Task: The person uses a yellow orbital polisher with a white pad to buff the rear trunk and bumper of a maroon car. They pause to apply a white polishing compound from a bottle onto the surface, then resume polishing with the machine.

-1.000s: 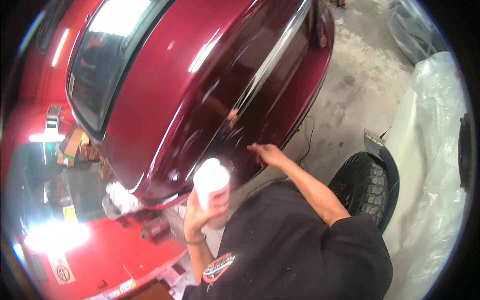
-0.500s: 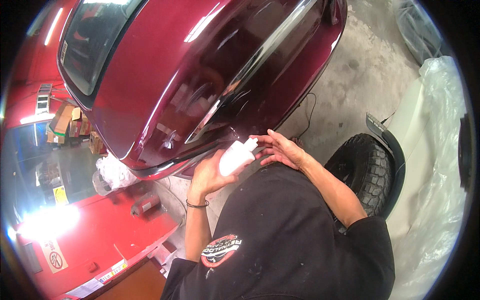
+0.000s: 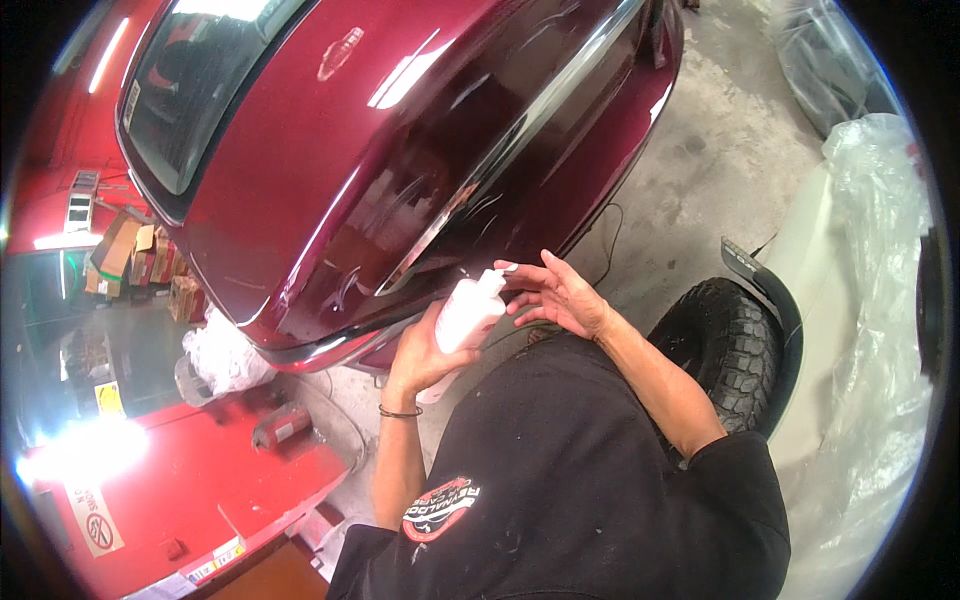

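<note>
A white squeeze bottle (image 3: 468, 318) tilts in front of my body, its nozzle pointing up and to the right. My left hand (image 3: 422, 352) is wrapped around its lower side. At the nozzle, my right hand (image 3: 568, 302) is open with its fingers spread. A white dab, probably from the bottle, shows on its index fingertip, close beside the nozzle tip. Just beyond both hands is the glossy dark red car (image 3: 290, 190), with a chrome strip (image 3: 500, 150) along its body.
An off-road tire (image 3: 735, 350) stands at my right, beside a pale panel under clear plastic sheeting (image 3: 880, 210). At left are cardboard boxes (image 3: 125, 250), a red fire extinguisher (image 3: 282, 427) and a plastic-wrapped bundle (image 3: 225, 355). A thin cable (image 3: 612, 240) lies on the concrete floor.
The bottle has moved slightly up and left in the picture and stands a little more upright. A white dab now shows at my right index fingertip. The view has shifted slightly.
</note>
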